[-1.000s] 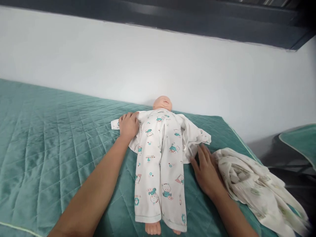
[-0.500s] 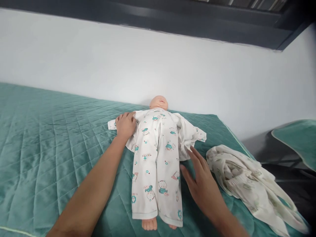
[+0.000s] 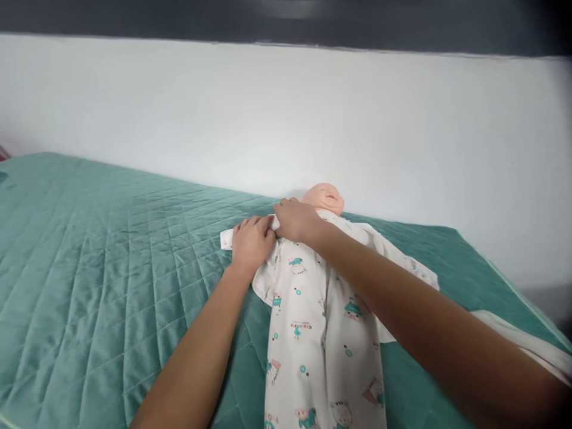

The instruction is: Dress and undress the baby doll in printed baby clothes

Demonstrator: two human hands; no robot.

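Observation:
A baby doll (image 3: 322, 196) lies on its back with its head towards the wall. It wears a white shirt and white trousers (image 3: 308, 322) printed with small teal and pink animals. My left hand (image 3: 253, 241) is closed around the shirt sleeve (image 3: 227, 239) on the left side, its fingers curled over the cloth. Beside it, my right hand (image 3: 298, 221) reaches across the doll's chest and pinches the shirt at the shoulder. My right forearm hides part of the trousers and the shirt. The doll's feet are out of view.
A green quilted cover (image 3: 111, 256) spreads under the doll, and its edge runs down on the right. Behind stands a white wall (image 3: 223, 119) with a dark band (image 3: 268, 24) above. A crumpled white cloth (image 3: 522, 333) lies at the right, partly behind my arm.
My right hand has moved from beside the trousers up and left to the shoulder next to my left hand. My left hand stays at the sleeve. The view has shifted left.

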